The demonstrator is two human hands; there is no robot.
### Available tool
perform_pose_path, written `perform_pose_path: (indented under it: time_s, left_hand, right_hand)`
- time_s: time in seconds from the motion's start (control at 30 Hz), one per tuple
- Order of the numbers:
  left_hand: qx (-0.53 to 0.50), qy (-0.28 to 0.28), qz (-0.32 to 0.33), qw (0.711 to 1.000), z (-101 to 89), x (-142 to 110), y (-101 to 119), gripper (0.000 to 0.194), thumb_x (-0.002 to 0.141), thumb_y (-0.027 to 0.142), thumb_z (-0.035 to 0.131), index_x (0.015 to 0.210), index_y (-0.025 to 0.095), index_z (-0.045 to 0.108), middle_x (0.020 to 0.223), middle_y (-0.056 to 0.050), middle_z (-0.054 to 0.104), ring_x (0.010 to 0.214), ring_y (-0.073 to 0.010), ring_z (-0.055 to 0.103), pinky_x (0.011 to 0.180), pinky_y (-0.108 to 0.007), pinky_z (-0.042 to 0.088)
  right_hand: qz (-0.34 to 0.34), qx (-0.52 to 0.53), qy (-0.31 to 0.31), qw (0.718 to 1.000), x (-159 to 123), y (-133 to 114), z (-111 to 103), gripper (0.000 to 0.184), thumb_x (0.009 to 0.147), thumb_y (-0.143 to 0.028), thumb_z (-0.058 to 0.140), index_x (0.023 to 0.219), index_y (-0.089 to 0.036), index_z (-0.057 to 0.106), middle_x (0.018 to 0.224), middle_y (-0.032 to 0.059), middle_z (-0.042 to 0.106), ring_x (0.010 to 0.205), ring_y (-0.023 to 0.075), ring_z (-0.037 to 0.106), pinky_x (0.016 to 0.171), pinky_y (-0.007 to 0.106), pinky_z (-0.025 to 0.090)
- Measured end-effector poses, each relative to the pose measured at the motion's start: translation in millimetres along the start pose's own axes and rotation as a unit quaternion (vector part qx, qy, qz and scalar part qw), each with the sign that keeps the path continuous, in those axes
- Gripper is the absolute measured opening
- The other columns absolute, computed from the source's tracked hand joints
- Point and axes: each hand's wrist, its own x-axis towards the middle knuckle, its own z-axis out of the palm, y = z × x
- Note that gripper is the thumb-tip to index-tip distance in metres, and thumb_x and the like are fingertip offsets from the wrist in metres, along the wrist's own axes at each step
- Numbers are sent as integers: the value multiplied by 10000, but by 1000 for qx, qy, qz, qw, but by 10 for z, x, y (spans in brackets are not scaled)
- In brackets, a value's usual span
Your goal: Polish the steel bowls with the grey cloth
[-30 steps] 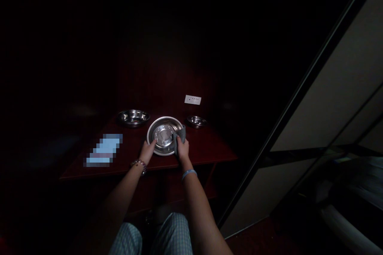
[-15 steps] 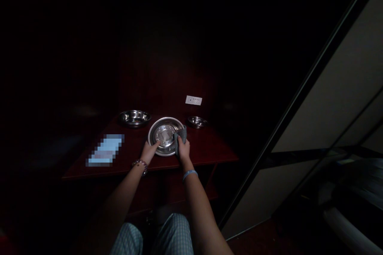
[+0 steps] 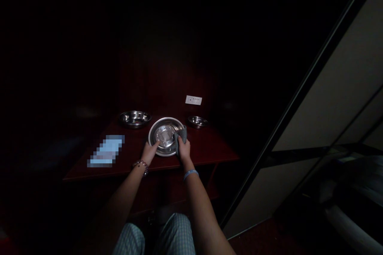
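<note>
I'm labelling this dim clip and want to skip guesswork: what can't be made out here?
- Head view: the room beyond the table is lost in darkness.
- The flat item on the table's left is pixelated, so unreadable.
- The cloth under the right hand hides part of the steel dish rim.
- Markings on the white plate are too small.

Two steel bowls sit on the dark red surface (image 3: 209, 147): a larger bowl (image 3: 134, 118) at ten o'clock, a smaller bowl (image 3: 197, 121) at two.
</note>
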Motion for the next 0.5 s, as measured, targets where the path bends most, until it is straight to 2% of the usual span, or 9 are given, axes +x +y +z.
perform_pose_path:
  time_s: [0.1, 0.33, 0.5]
  left_hand:
    - [-2, 3, 1, 1000, -1, 3, -11, 245, 771, 92, 795, 1010, 125, 752, 1122, -162, 822, 1268, -320, 723, 1174, -463, 498]
    - [-2, 3, -3, 1000, -11, 30, -26, 270, 758, 109, 814, 1020, 133, 750, 1118, -148, 825, 1297, -324, 704, 1169, -455, 502]
    - [-3, -2, -3, 1000, -9, 8, 6, 278, 751, 111, 813, 1023, 115, 753, 1130, -172, 819, 1273, -337, 718, 1178, -469, 489]
  right_hand:
    - [39, 18, 12, 999, -6, -23, -1, 321, 894, -450, 644, 945, -179, 807, 973, 103, 836, 918, 259, 778, 808, 306, 579]
    - [23, 25, 16, 999, -23, -24, -9, 328, 884, -469, 670, 937, -173, 802, 919, 95, 832, 915, 255, 774, 808, 303, 582]
    - [23, 13, 9, 1000, -14, -13, -13, 331, 894, -461, 646, 947, -175, 803, 972, 122, 834, 928, 272, 782, 824, 326, 588]
